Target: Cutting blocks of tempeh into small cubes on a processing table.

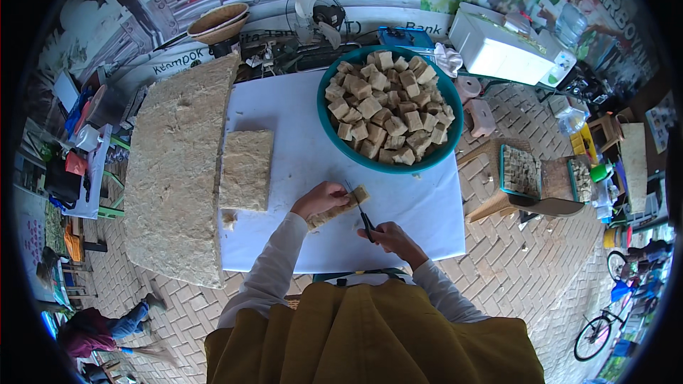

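My left hand (321, 200) grips a narrow strip of beige, fibrous rockwool (329, 216) low over the white-covered table, near its front edge. In my right hand (395, 239) are black-handled scissors (365, 220), their blades across the strip's far right end, beside my left fingers. Left of my left hand lies a thick rectangular rockwool block (245, 171), with a small offcut (229, 220) by its near edge. Beyond both hands, a round teal basin (455, 110) is heaped with cut rockwool cubes (388, 103).
A large rockwool slab (174, 171) covers the table's left side and overhangs its front. A fan (318, 18) and a woven bowl (218, 23) stand behind. Right, a wooden chair (491, 178) is near teal trays (521, 169) of cubes. Someone (107, 331) walks at lower left.
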Available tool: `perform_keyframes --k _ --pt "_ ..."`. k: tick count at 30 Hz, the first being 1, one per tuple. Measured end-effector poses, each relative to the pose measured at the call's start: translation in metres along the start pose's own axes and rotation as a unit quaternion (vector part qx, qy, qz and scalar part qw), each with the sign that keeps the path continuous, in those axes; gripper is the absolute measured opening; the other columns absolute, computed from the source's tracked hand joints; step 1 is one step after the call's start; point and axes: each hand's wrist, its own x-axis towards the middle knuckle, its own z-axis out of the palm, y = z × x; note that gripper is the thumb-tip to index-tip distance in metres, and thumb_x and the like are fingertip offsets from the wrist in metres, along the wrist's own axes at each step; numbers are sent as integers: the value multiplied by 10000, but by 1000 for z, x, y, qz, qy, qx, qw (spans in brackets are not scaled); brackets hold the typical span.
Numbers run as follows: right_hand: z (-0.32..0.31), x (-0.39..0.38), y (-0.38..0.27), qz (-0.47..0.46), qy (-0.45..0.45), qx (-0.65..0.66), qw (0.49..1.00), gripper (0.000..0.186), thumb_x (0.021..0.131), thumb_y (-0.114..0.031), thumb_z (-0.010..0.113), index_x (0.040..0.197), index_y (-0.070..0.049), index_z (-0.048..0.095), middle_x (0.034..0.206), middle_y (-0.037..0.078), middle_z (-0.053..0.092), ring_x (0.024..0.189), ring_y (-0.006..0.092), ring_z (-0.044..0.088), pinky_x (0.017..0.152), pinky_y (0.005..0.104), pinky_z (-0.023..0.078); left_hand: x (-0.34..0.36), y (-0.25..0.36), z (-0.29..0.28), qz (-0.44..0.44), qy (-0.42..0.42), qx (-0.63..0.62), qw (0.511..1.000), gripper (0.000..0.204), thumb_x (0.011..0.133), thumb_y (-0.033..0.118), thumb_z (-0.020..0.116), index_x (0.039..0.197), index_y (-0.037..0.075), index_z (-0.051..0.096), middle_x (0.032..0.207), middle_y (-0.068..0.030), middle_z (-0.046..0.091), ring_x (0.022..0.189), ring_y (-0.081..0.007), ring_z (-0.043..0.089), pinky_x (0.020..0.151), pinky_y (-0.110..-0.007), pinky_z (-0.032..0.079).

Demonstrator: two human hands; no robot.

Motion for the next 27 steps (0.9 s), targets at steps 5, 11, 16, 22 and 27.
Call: perform_keyframes --k 5,11,16,22,27 --pt "0 -1 -2 -4 17 -6 1000 583 657 -602 687 576 -52 511 507 -5 438 411 83 395 380 225 285 7 -15 2 -45 -2 37 998 311 790 307 642 934 31 639 896 -99 656 857 -216 602 791 -372 410" --pt "-1 2 1 16 21 0 1000 576 648 -587 706 576 -49 513 510 -6 434 401 79 377 368 224 271 10 -15 5 -92 -5 75 993 363 783 394 629 994 100 641 998 -64 647 981 -240 574 897 -483 302" --pt "-1 5 7 4 27 3 1000 576 643 -583 711 574 -45 518 515 -4 439 401 81 381 368 226 275 -1 2 6 -109 14 59 992 368 786 391 629 991 85 638 987 -71 647 965 -237 577 892 -502 279" --pt "1 4 7 2 37 -15 999 573 648 -583 706 571 -43 529 517 3 457 407 87 407 373 232 298 -11 20 8 -97 51 102 989 358 795 386 622 981 80 638 959 -62 652 944 -224 580 880 -529 266" --pt "2 5 7 7 40 -13 999 563 643 -576 712 571 -46 536 518 3 462 408 86 408 372 231 297 -5 0 10 -81 55 86 991 327 804 385 613 950 93 642 912 -58 655 909 -236 586 857 -574 239"
